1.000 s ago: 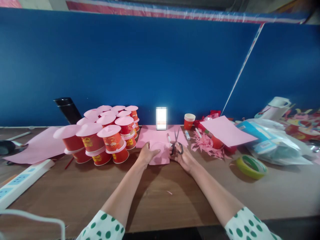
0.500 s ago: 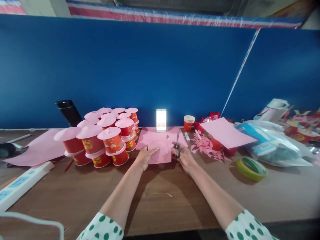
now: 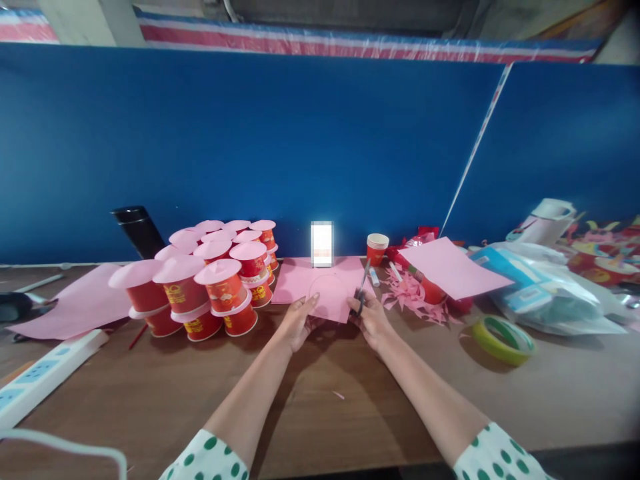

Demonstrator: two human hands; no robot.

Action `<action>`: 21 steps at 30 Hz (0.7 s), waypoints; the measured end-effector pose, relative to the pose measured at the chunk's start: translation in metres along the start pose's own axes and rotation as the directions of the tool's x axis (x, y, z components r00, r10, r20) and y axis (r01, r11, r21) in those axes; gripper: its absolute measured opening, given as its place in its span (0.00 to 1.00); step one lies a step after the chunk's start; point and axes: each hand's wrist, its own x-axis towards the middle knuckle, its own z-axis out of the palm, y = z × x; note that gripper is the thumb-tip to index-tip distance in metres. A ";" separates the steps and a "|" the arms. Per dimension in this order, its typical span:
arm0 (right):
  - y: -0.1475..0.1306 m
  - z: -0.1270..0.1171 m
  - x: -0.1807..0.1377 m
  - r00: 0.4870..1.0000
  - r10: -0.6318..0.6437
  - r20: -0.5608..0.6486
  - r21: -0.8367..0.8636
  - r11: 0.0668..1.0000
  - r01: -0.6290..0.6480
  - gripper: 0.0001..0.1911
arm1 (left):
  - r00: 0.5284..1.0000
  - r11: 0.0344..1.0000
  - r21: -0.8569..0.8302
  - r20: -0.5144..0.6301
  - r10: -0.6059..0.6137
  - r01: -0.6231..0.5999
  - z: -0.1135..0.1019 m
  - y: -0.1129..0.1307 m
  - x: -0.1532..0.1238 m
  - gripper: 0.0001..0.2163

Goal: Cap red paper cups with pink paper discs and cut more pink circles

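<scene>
My left hand [image 3: 299, 321] pinches the lower left edge of a small pink paper sheet [image 3: 334, 307], thumb on top. A faint round outline is drawn on that sheet. In my right hand [image 3: 371, 320] is a pair of dark-handled scissors [image 3: 361, 297], blades pointing away from me, at the sheet's right edge. I cannot tell whether the blades are apart. Beneath and behind lies a larger pink sheet [image 3: 293, 280] on the brown table [image 3: 320, 427]. To the left, several red paper cups [image 3: 185, 293] stand in stacked pairs with pink paper discs [image 3: 219, 271] on top.
Pink paper scraps [image 3: 410, 293], a glue stick [image 3: 374, 277] and a cup stack [image 3: 377, 249] stand right of centre. Further right are yellow tape [image 3: 503, 340] and a plastic bag [image 3: 550, 287]. A power strip [image 3: 45, 373] and black bottle [image 3: 139, 232] are left.
The small sheet has turned and shifted slightly right and up off the table. My left hand has moved right along with it; the scissors stay in my right hand.
</scene>
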 end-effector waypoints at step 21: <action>0.008 -0.003 0.005 0.990 -0.121 -0.067 -0.180 0.978 0.107 0.30 | 0.943 0.843 0.529 -0.224 0.246 -0.094 -0.002 -0.017 0.007 0.19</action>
